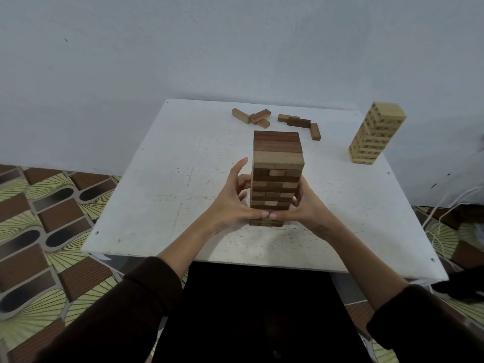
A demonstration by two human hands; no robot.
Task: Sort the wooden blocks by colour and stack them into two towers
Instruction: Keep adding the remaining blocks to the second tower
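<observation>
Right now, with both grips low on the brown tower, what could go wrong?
Both the left grip and right grip hold the brown tower only near its base; its tall upper part is unsupported and could topple if shifted.
The loose blocks lie behind it; reaching over could knock its top.
The light tower stands near an edge of the table; a jolt might tip it.

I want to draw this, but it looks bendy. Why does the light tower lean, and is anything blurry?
Head view: the wide-angle lens likely bends things near the edges, so the pale tower seems to lean and the table edges splay; head view: soft, dim light, no glare; head view: the brown tower in the middle looks sharp.
</observation>
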